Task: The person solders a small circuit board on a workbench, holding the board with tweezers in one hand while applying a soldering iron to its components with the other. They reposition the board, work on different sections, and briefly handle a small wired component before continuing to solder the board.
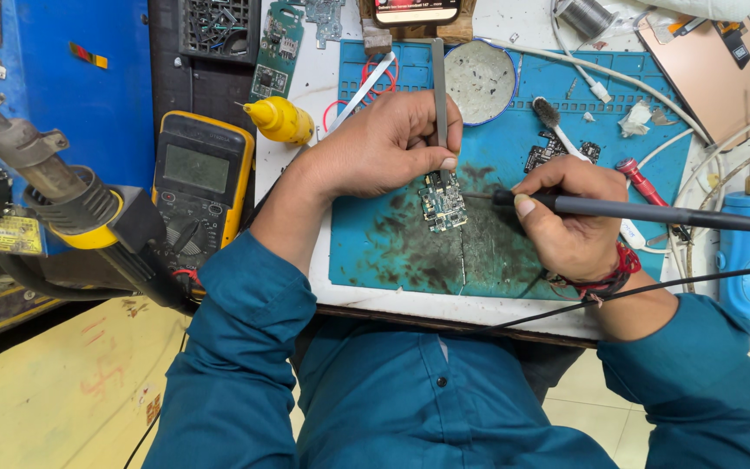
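- Teal sleeves (245, 347) lowest in view and closest to the lens, both forearms reaching up onto the bench (323, 287).
- Small circuit board (442, 205) flat on the stained blue mat (392, 252), near the mat's middle, long axis running roughly away from the body with a slight tilt.
- Board between the two hands: just right of and below the left hand (384, 148), just left of the right hand (566, 217). Left hand nearer, its fingertips almost on the board's upper edge.
- Left hand curled, thumb and fingers pinched together on metal tweezers (439, 87); tweezers standing nearly upright in view, points down at the board's top end. Whether the points grip a part: too small to tell.
- Right hand closed around a dark soldering iron (653, 213), pen-style; iron lying almost level, handle out to the right, tip (479, 196) aimed left and meeting the board's right edge, or just short of it.
- Tweezers and iron thus roughly at right angles, converging on the board's upper right corner.
- Right wrist with red thread bands (618, 269), resting on the mat; left wrist raised over the mat's left edge.
- Farther out: yellow multimeter (201, 182) left of the mat, hot-air nozzle (54, 187) beyond it, yellow bottle (279, 120), round tin (479, 82) above the board, brush (557, 126), blue tool (746, 252) at far right.
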The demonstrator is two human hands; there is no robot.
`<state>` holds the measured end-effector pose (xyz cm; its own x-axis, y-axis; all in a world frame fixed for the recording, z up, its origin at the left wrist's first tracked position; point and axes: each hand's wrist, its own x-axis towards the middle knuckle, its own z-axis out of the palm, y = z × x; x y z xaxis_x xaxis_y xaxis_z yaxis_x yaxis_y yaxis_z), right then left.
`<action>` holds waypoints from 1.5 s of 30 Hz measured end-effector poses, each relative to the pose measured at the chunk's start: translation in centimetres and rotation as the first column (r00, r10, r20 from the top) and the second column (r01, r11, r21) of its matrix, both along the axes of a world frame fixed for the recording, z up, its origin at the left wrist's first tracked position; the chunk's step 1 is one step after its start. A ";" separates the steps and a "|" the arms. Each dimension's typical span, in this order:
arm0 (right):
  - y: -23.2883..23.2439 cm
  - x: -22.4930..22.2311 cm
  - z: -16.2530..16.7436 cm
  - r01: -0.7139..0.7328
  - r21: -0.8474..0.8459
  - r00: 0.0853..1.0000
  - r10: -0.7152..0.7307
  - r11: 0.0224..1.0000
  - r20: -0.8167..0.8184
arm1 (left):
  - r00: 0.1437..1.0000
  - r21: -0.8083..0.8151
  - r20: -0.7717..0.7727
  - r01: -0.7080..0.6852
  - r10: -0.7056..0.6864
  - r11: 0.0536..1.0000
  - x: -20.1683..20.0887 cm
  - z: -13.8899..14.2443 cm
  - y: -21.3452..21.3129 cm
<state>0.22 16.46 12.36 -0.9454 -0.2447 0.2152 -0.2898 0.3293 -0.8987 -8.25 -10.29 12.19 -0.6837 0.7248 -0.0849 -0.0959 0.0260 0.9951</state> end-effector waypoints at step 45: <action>-0.2 0.3 -0.2 0.012 0.003 1.000 -0.012 1.000 -0.019 | 0.693 0.133 -0.516 -0.516 0.504 0.846 0.9 0.7 0.6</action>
<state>0.48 16.24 12.20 -0.9440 -0.2343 0.2323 -0.3028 0.3360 -0.8918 -7.37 -9.67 12.84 -0.8906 0.2541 0.3772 0.4211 0.1474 0.8950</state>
